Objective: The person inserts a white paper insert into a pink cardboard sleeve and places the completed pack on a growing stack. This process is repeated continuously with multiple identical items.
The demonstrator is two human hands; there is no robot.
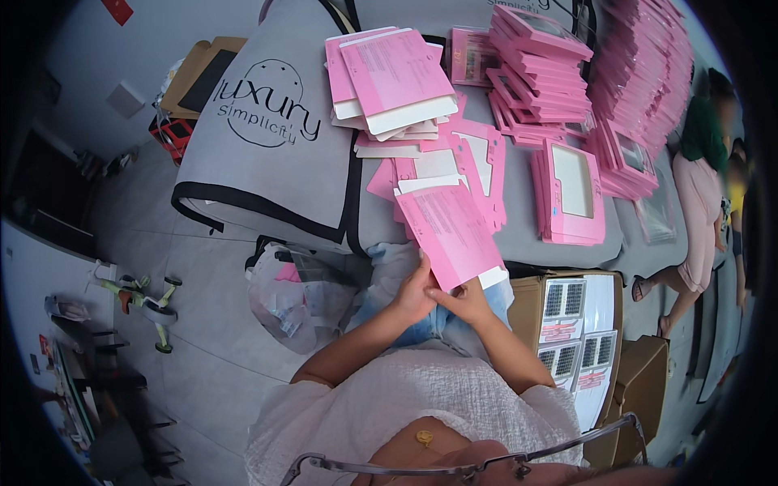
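Observation:
A flat pink carton point(450, 235) with white end flaps is held in front of my lap, its printed side up. My left hand point(416, 292) grips its lower left edge, thumb along the side. Closed at the near edge is my right hand point(467, 303), with its fingers partly hidden under the carton. Just beyond lie pink carton pieces with window cut-outs point(484, 166), overlapping loosely. A stack of flat pink cartons point(401, 73) sits farther back, a little to the left.
Pink boxes point(539, 77) rise in tall piles at the back right, near a smaller windowed stack point(571, 194). An open brown carton point(531, 312) stands right of my lap, a clear plastic bag point(292, 300) left. Other people point(701, 162) are at the far right.

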